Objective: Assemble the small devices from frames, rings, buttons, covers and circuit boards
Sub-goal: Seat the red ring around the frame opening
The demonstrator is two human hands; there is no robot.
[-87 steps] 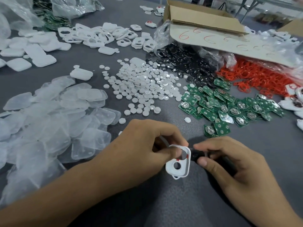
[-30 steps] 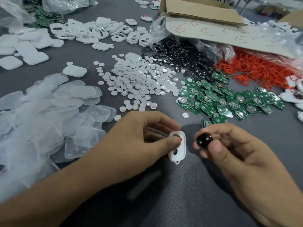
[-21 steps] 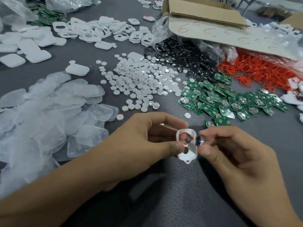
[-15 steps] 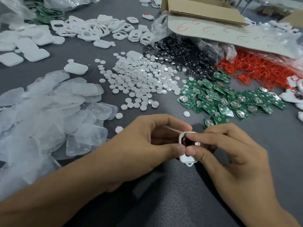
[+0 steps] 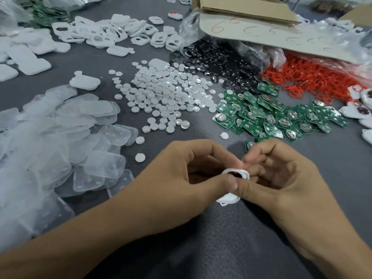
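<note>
Your left hand (image 5: pixel 181 174) and right hand (image 5: pixel 281 178), fingers curled, together pinch a white frame (image 5: pixel 234 174) just above the table's (image 5: pixel 221 248) near edge, thumbs pressing its face.

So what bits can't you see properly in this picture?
Head view:
- The white frame: mostly covered by the fingers of the left hand and right hand; whether a button sits inside cannot be told.
- The cardboard box: cut off by the top edge.
- The white pieces at the far right: cut off by the right edge.
- Green boards at top left: blurred, partly behind a plastic bag.
</note>
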